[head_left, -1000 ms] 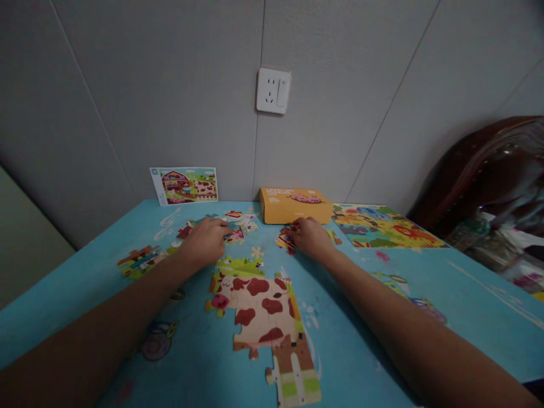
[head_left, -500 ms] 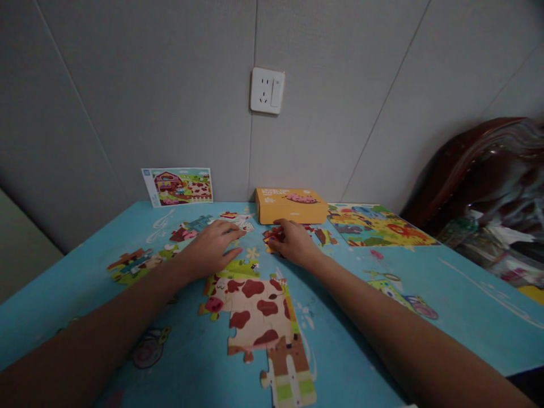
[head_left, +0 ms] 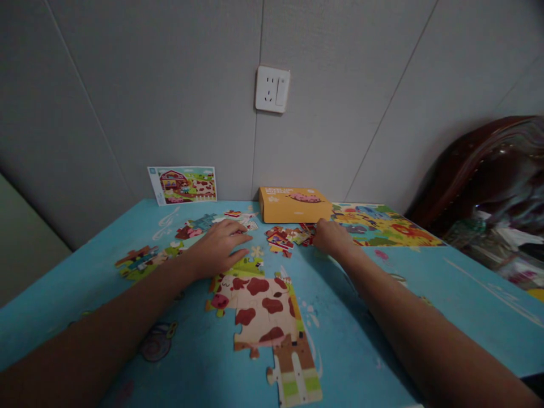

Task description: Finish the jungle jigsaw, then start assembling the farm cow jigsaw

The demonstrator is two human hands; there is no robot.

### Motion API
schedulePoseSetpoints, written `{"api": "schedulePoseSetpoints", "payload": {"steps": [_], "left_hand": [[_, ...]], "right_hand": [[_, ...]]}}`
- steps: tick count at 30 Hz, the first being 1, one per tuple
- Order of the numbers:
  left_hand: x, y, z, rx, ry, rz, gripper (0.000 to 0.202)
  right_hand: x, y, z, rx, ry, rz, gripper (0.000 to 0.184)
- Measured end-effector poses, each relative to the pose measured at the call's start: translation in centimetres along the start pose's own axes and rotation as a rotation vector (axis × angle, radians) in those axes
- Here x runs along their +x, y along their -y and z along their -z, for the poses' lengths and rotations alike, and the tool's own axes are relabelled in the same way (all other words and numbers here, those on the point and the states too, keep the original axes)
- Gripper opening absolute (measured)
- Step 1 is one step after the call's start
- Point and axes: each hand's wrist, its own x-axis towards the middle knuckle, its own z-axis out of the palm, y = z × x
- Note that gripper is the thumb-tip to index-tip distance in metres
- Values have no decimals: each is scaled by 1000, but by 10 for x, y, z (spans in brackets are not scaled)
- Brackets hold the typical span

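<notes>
My left hand (head_left: pixel 221 246) lies palm down on the table with its fingers spread and nothing held. It rests beside loose white and red puzzle pieces (head_left: pixel 249 222). My right hand (head_left: pixel 334 237) is curled down over a puzzle piece at the right end of a small red and brown pile (head_left: pixel 280 237); its fingertips are mostly hidden. Nearer to me lies a joined puzzle section (head_left: pixel 266 306) with a brown-spotted cow and, at its lower end, a white fence. More joined pieces (head_left: pixel 142 260) lie left of my left forearm.
A yellow puzzle box (head_left: pixel 295 205) stands at the table's back edge. Left of it, a farm picture card (head_left: pixel 187 186) leans on the wall. An animal picture sheet (head_left: pixel 386 225) lies at the back right. A brown leather seat (head_left: pixel 480 170) is beyond the blue table (head_left: pixel 361 362).
My right hand has moved right, from the left part of the red pile to its right end, uncovering the pieces there. The left hand stays in place. The view has shifted slightly.
</notes>
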Motion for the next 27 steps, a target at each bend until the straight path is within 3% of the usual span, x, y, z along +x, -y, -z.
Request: {"api": "schedulePoseSetpoints", "payload": {"steps": [7,9,12,14,17,22,27], "left_hand": [[1,0,1,3,-18,-19,31],[1,0,2,1,-45,-27,33],[2,-2,3,-14,-106,-47,48],[2,-6,5,-43,-152,-72,58],[3,-11,9,-115,-203,-71,31],[1,-12,10,-221,-218,-27,8],[2,-13,11,-234,-260,-53,13]], "right_hand": [[6,1,6,85,-143,-55,37],[2,8,10,176,-244,6,28],[-15,30,11,502,-415,239,18],[-32,48,6,741,-335,425,20],[-51,68,-2,876,-135,665,23],[-55,72,-7,928,-26,719,21],[-50,65,-3,858,-61,780,19]]}}
